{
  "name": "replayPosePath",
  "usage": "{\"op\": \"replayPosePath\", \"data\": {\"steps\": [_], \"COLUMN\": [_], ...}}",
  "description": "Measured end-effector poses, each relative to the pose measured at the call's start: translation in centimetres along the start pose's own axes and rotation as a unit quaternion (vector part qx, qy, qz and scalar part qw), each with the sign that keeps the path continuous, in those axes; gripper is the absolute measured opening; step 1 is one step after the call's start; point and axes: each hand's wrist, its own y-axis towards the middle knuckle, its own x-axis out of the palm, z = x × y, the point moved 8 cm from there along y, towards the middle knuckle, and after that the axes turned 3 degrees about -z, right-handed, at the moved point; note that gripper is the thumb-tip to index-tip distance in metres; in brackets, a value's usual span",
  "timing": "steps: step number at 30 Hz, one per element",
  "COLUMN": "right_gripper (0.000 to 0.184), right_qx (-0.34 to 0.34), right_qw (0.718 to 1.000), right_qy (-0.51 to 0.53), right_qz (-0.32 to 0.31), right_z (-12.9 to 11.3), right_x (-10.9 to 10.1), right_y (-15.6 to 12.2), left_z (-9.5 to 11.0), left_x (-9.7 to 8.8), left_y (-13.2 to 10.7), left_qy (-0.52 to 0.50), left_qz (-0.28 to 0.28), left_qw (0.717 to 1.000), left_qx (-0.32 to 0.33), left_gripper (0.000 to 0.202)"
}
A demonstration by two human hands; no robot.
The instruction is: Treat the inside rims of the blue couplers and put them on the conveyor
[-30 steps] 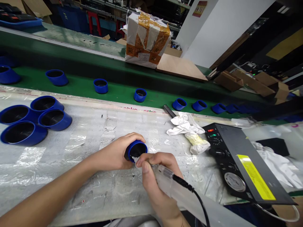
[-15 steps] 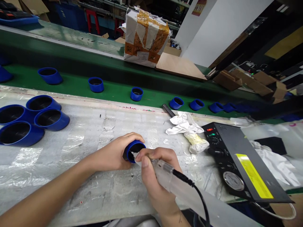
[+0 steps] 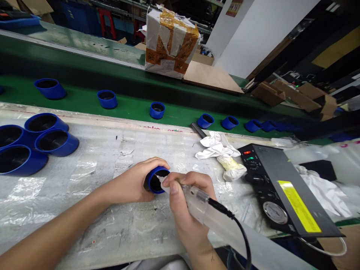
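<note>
The right hand has its grip closed around a translucent dispensing syringe, whose long axis runs from lower right to upper left, nozzle pointing into the mouth of a blue cup; I cannot tell whether they touch. The left hand grips the cup's side over the table, its mouth tilted toward the syringe. Beyond, similar cups line a green conveyor belt.

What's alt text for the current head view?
The left hand grips a blue cup-shaped part while the right hand holds a translucent syringe-like tool, its nozzle at the part's mouth. Four similar parts cluster at left; others line a green belt behind; a black control box sits at right.
</note>
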Motion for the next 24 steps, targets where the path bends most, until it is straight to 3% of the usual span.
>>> {"op": "replayPosePath", "data": {"steps": [24], "right_gripper": [0.014], "right_qx": [-0.034], "right_qw": [0.997], "right_qy": [-0.043], "right_qz": [0.055], "right_z": [0.0], "right_x": [-2.3], "right_y": [0.3], "left_z": [0.0], "left_x": [0.0], "left_y": [-0.2], "left_qy": [0.016], "left_qz": [-0.002], "left_qw": [1.0], "left_qx": [-0.002], "left_gripper": [0.051]}}
